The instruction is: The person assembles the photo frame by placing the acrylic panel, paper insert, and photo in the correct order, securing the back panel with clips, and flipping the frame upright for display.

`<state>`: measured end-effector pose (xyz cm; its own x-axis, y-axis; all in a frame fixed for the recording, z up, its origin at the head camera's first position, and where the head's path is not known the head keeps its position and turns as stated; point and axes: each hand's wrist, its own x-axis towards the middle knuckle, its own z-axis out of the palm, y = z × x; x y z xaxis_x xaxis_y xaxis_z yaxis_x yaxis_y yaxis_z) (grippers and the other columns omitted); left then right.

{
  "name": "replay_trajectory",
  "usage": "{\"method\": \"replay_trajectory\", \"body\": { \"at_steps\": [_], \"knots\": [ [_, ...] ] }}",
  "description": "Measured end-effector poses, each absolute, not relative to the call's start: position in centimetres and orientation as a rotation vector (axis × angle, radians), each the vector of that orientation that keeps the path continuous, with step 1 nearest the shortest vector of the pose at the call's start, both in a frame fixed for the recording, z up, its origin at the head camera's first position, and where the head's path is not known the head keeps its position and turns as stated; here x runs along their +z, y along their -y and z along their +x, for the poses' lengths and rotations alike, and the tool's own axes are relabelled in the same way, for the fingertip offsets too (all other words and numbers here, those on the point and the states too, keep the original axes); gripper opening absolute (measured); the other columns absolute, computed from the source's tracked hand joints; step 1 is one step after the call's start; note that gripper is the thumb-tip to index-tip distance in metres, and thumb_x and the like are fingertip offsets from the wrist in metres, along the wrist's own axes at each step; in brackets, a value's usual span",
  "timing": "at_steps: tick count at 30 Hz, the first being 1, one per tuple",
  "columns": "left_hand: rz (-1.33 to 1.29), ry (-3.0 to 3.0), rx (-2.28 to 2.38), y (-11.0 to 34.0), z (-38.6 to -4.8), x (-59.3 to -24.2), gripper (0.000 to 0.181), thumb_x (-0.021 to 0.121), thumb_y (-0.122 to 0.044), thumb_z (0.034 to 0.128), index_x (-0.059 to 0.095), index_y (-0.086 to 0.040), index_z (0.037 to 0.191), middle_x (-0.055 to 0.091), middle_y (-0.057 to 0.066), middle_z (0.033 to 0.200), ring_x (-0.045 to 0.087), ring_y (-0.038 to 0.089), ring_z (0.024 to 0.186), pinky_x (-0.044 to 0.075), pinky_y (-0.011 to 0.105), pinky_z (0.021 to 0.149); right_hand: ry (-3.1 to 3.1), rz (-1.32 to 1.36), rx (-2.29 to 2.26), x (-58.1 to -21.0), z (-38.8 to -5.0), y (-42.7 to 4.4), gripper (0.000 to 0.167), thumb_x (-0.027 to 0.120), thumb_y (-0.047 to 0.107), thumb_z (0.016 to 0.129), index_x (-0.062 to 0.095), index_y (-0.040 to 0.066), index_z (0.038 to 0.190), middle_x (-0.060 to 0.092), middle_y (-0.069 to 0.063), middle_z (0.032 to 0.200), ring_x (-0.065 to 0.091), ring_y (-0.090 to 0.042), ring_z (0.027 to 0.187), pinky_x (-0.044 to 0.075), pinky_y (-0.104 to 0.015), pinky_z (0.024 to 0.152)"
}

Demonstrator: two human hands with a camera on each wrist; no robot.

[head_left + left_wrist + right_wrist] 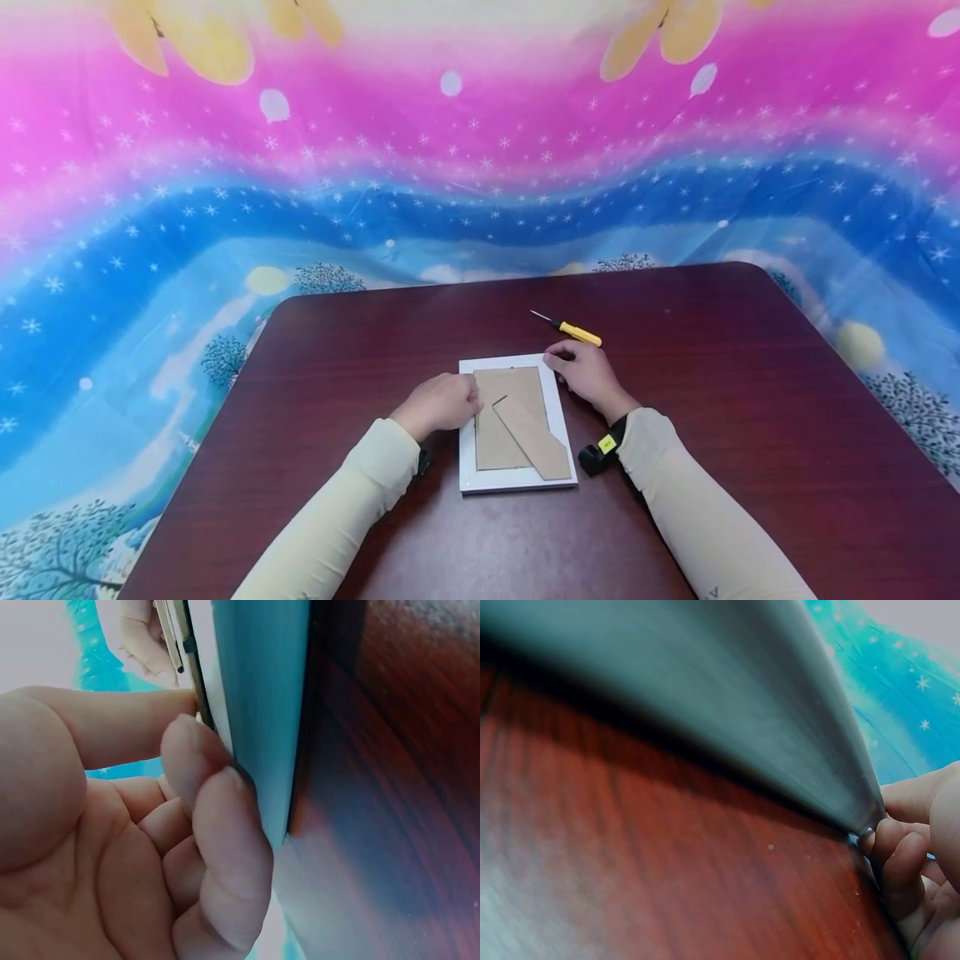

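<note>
A white picture frame lies on the table with its back facing up. Its brown backing board sits inside the border, and a slanted easel stand lies across that board. At the frame's left border is my left hand; its thumb touches the board's edge and the curled fingers bear against the frame's side. My right hand pinches the far right corner, its fingertips meeting there in the right wrist view. The undersides of the gripped edges are hidden.
Beyond the frame lies a screwdriver with a yellow handle, close to my right hand. The dark red wooden table has rounded far corners. Behind it hangs a colourful patterned cloth.
</note>
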<state>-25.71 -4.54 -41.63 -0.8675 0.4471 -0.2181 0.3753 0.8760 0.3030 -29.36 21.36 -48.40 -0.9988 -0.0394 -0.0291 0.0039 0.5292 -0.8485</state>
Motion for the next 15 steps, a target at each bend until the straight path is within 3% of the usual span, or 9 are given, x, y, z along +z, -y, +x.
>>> {"method": "replay_trajectory", "body": {
  "at_steps": [15],
  "knots": [
    [0.590, -2.769, 0.408, 4.26, -25.69, -42.06, 0.014, 0.065, -0.026, 0.0936, 0.059, -0.016, 0.088, 0.057, -0.004, 0.076, 0.054, 0.014, 0.069, 0.046, 0.031, 0.065, -2.708, -0.023, -1.521, -48.22, -29.21, -21.26, 0.020, 0.063, 0.031, 0.097, 0.069, 0.016, 0.109, 0.062, -0.008, 0.080, 0.057, -0.026, 0.067, 0.049, -0.037, 0.058]
  ]
}}
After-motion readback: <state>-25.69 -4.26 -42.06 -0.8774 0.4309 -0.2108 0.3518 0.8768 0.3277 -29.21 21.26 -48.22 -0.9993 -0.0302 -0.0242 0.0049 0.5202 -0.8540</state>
